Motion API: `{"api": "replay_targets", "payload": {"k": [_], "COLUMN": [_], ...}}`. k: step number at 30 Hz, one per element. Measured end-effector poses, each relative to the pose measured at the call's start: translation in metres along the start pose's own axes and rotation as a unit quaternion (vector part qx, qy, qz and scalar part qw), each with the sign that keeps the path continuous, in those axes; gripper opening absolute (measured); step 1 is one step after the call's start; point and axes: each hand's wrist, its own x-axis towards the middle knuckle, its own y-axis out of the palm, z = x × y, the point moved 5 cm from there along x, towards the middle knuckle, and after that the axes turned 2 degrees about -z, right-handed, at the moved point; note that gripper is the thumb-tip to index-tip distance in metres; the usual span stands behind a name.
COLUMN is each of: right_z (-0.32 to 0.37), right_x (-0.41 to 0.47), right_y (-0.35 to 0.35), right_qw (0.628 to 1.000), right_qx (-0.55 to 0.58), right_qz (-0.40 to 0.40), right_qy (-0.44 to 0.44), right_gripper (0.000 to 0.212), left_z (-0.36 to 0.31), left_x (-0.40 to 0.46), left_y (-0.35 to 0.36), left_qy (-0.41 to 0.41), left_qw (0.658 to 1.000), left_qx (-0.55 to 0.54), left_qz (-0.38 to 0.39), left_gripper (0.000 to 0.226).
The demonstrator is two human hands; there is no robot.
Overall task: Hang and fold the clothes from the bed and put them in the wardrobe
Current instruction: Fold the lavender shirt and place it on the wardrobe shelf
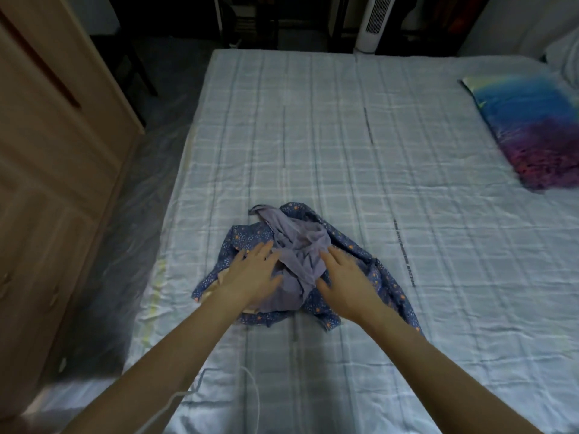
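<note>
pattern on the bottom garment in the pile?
Dark blue garment with small orange and white floral specks; head view.

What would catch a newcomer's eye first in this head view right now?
The crumpled clothes pile near the bed's near left edge: a plain lilac garment heaped on a blue floral one. The left hand and right hand reach over it, fingers spread. A vivid blue-purple pillow lies far right.

One head-worn wide-angle view looks forward and down across the bed (pixel 344 136), close above both outstretched forearms, wardrobe (pixel 47 151) at left.
</note>
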Motion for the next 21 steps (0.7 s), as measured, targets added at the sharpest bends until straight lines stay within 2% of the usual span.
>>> {"api": "replay_targets", "payload": {"k": [3,6,8,11,13,15,18,21], "right_z": [-0.011,-0.017,-0.021,-0.031,-0.040,-0.050,-0.062,-0.067], "right_x": [0.040,0.073,0.089,0.103,0.104,0.104,0.102,0.096], "right_y": [0.023,0.057,0.083,0.116,0.133,0.146,0.154,0.150], "right_qw": [1.000,0.998,0.996,0.992,0.989,0.985,0.984,0.988], "right_qx": [0.009,0.015,0.009,0.016,0.007,-0.009,-0.024,-0.005], "right_qz": [0.024,0.057,0.087,0.114,0.125,0.134,0.134,0.114], "right_qy": [0.003,-0.001,0.008,0.047,0.085,0.109,0.115,0.105], "right_gripper": [0.058,0.040,0.038,0.052,0.051,0.048,0.031,0.020], "left_z": [0.005,0.011,0.015,0.022,0.026,0.028,0.028,0.026], "left_x": [0.038,0.072,0.090,0.111,0.119,0.121,0.112,0.100], "left_y": [0.013,0.040,0.058,0.079,0.093,0.105,0.120,0.124], "left_qy": [0.012,0.019,0.024,0.027,0.032,0.033,0.037,0.031], "left_qw": [1.000,0.999,0.997,0.997,0.996,0.994,0.989,0.990], "left_qx": [-0.008,0.017,0.032,0.026,0.015,-0.007,0.013,0.015], "left_qz": [0.001,0.040,0.063,0.071,0.077,0.099,0.140,0.135], "left_gripper": [0.059,0.055,0.055,0.070,0.084,0.089,0.075,0.034]}}
